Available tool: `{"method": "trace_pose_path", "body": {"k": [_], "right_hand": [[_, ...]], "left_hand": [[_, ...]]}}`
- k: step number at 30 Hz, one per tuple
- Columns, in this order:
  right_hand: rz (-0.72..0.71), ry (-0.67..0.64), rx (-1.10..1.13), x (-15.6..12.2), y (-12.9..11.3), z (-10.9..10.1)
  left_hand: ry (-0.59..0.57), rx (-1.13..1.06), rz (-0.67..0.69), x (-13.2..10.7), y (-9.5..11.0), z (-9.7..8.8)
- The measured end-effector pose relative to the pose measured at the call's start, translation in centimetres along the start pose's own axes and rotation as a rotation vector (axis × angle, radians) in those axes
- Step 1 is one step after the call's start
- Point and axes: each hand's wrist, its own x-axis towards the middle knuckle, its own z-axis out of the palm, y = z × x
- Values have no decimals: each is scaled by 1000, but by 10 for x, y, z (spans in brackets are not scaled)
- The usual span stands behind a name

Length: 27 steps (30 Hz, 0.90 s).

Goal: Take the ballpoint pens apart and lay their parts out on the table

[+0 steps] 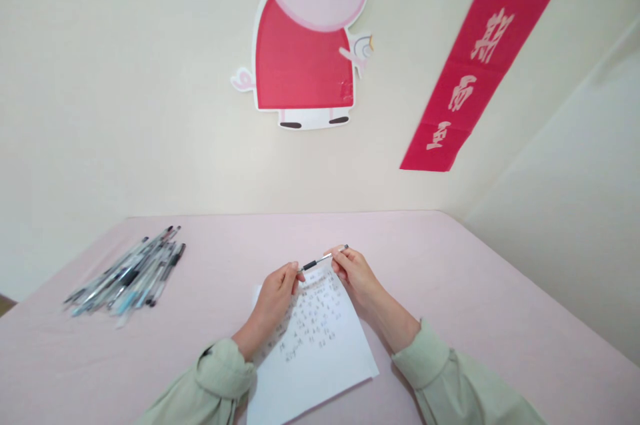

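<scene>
A pen (pixel 316 262) with a black grip and a clear barrel is held slantwise between my two hands, above the top of a white sheet of paper (pixel 320 382). My left hand (pixel 277 292) pinches its lower left end, near the tip. Around the barrel toward the upper right end, my right hand (pixel 354 273) has its fingers closed. Rows of dark handwritten marks cover the upper half of the sheet, too small to read. The paper lies tilted on the table between my forearms.
A loose pile of pens (pixel 133 275) lies at the left on the pink cloth-covered table (pixel 480 305). Behind the table's far edge rises a pale wall (pixel 125 112) with a cartoon pig cutout (pixel 305 65) and a red banner (pixel 470 85) with white characters.
</scene>
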Motion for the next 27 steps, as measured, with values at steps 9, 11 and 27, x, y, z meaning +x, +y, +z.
{"method": "trace_pose_path", "body": {"k": [9, 11, 27], "right_hand": [[-1, 1, 24, -2, 0, 1], [-21, 9, 13, -1, 0, 0], [-31, 27, 7, -1, -1, -2]], "left_hand": [[-116, 1, -4, -1, -2, 0], [-114, -11, -11, -1, -2, 0], [-70, -36, -23, 1, -3, 1]]}}
